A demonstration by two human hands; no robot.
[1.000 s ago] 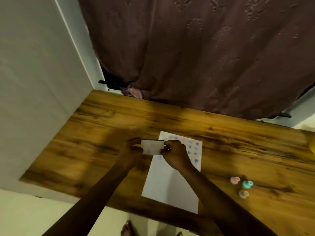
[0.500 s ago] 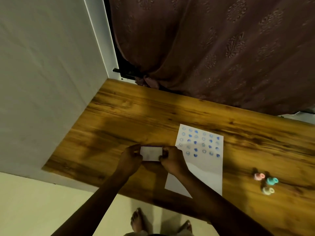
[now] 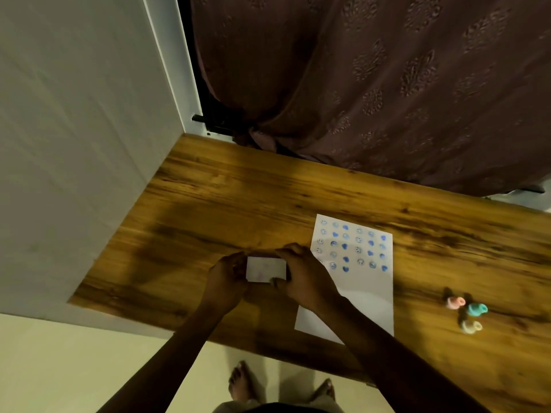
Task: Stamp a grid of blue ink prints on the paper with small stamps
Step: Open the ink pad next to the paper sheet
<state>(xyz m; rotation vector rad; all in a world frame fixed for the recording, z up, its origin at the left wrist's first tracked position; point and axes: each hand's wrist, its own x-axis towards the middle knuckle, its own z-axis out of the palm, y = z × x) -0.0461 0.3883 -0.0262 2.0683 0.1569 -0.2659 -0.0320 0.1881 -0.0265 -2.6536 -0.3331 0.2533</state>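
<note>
A white paper sheet (image 3: 365, 293) lies on the wooden table (image 3: 232, 204), its far half covered by a grid of blue prints (image 3: 351, 247): smiley faces and hearts. My left hand (image 3: 226, 278) and my right hand (image 3: 301, 275) both grip a small white rectangular box (image 3: 266, 269), probably the ink pad, held just left of the sheet above the table. The left hand holds its left end, the right hand its right end. Three small stamps lie on the table to the right: a pink stamp (image 3: 455, 302), a teal stamp (image 3: 477, 309) and a pale yellow stamp (image 3: 472, 327).
A white wall (image 3: 74, 144) bounds the table on the left. A dark maroon curtain (image 3: 372, 84) hangs behind the far edge. My bare feet (image 3: 241, 383) stand on the pale floor below the near table edge.
The box and both hands have shifted left off the paper, uncovering the whole grid of prints. The view has swung so the sheet and stamps sit further right.
</note>
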